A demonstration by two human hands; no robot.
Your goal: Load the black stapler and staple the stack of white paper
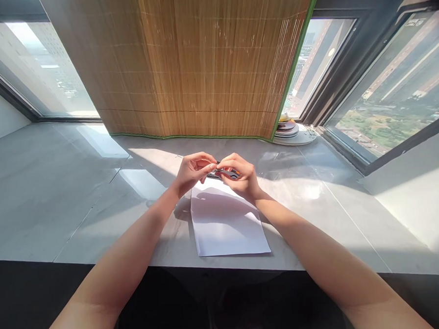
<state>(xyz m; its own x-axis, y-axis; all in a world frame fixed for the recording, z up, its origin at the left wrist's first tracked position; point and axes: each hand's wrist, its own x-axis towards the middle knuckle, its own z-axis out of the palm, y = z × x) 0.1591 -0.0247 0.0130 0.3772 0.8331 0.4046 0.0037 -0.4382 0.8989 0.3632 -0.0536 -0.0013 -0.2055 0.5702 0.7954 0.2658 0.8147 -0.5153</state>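
Above the far edge of a white sheet stack, both of my hands meet around a small dark object with pale and orange marks. Its kind is not clear, since my fingers cover most of it. My left hand pinches its left end between thumb and fingertips. Curled around the right part is my right hand, with the thumb underneath. The paper lies on the grey marble-like sill, its near edge close to the sill's front edge.
A bamboo blind with green edging hangs down behind my hands. Stacked plates stand at the back right by the window frame. Sunlight patches the tiled sill, which drops off to a dark area in front.
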